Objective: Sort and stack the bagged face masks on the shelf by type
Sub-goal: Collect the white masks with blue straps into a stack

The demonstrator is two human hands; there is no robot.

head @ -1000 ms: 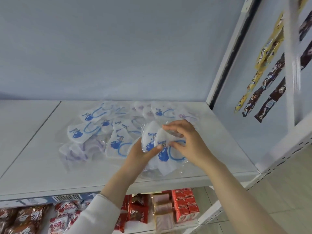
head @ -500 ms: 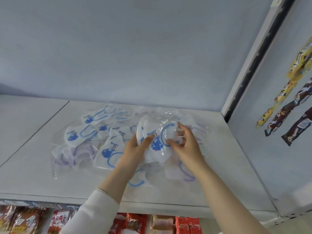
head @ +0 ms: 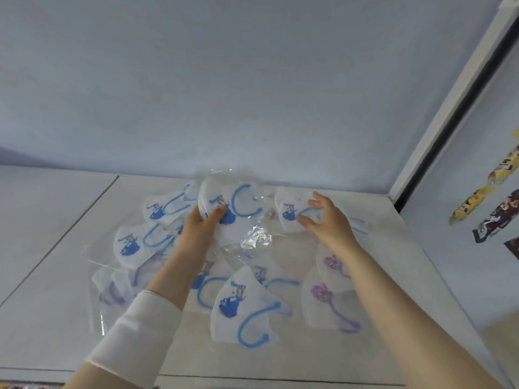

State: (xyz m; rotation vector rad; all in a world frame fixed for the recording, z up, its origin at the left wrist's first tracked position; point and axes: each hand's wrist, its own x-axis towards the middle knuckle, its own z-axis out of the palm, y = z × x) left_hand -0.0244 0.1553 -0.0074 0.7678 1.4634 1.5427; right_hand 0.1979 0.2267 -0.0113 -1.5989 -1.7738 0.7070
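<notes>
Several bagged white face masks lie scattered on the white shelf [head: 387, 237]. Most have blue prints and blue ear loops; some have purple prints. My left hand [head: 200, 226] grips a small bunch of blue-print masks [head: 238, 203] in clear bags, held up near the back wall. My right hand [head: 327, 223] reaches to another blue-print mask [head: 292, 213] at the back right, with thumb and fingers closing on its edge. A blue-print mask [head: 238, 301] lies near the front. Two purple-print masks [head: 325, 299] lie beside it on the right. More purple ones [head: 118, 287] sit at the left front.
The shelf's back wall [head: 252, 94] rises right behind the pile. A white upright [head: 455, 102] bounds the shelf on the right. Snack packets [head: 486, 197] hang beyond it. A seam [head: 70, 234] splits the shelf board to the left of the masks.
My left hand has carried the bunch of blue-print masks up and toward the back wall. My right hand let go of that bunch and moved right onto another blue-print mask. The view tilted upward.
</notes>
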